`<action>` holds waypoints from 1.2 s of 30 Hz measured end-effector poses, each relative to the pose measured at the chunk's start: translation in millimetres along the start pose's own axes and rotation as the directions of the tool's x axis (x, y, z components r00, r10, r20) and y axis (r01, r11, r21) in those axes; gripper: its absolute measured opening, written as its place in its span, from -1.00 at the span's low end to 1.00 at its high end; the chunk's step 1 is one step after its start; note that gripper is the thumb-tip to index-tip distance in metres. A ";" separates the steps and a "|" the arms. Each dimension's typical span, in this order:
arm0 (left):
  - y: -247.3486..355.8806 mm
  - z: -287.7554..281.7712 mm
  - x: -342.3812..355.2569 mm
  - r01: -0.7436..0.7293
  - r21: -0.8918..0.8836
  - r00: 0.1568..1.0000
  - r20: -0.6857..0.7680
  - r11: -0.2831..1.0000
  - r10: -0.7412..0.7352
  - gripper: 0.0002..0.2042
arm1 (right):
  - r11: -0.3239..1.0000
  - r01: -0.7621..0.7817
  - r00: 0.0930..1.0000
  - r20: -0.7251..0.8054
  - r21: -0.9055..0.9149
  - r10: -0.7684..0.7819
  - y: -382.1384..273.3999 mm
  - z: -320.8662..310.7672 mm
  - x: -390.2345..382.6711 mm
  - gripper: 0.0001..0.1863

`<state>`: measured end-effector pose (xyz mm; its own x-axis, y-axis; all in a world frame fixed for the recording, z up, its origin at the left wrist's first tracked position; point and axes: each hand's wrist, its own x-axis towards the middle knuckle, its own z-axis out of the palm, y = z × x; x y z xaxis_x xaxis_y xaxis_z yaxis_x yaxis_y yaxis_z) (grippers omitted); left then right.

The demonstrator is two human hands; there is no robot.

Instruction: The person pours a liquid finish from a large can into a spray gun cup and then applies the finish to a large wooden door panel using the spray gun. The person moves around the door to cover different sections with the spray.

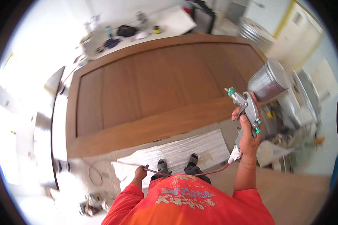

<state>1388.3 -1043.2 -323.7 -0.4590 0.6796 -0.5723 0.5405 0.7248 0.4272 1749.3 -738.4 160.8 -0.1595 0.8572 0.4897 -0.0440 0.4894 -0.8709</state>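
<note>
My right hand (pixel 248 135) is wrapped round the grip of a spray gun (pixel 248 107), raised on the right. The gun is silver with green knobs and a green nozzle ring, and a metal cup (pixel 268 80) is fixed to it. Its nozzle points left, over the wooden door panel (pixel 154 84). From the bottom of the grip, past a white wrapping (pixel 234 154), a dark red hose (pixel 218 169) runs across my front. Low on the left, my left hand (pixel 140 172) is closed on that hose. The brown panel lies flat in front of me.
A silvery foil sheet (pixel 210 148) lies on the floor under my feet. Behind the panel, a white table (pixel 169 24) carries bottles and a black item. Metal cans (pixel 255 30) stand at the far right, with clutter on the right side. A dark-edged upright panel (pixel 53 127) stands left.
</note>
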 end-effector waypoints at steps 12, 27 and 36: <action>-194.5 58.4 -205.8 0.347 -0.437 0.834 -0.262 0.830 -0.486 -0.44 | 0.913 -0.150 0.880 0.472 0.379 -0.051 27.7 336.5 55.2 -0.47; -275.2 -33.6 -288.8 0.231 -0.691 0.802 -0.264 0.686 -0.536 -0.58 | 0.928 -0.190 0.885 0.464 0.320 0.022 93.1 751.3 24.3 -0.43; -323.8 -6.7 -264.2 0.117 -0.647 0.897 -0.257 0.754 -0.360 -0.65 | 0.981 -0.063 0.927 0.375 0.182 -0.010 168.5 833.9 71.1 -0.47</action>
<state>1329.9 -1456.7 -306.1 -0.7876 0.3775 -0.4870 -0.1026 0.6990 0.7078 908.2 -728.7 15.2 -0.5176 0.7292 0.4477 -0.2124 0.3974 -0.8927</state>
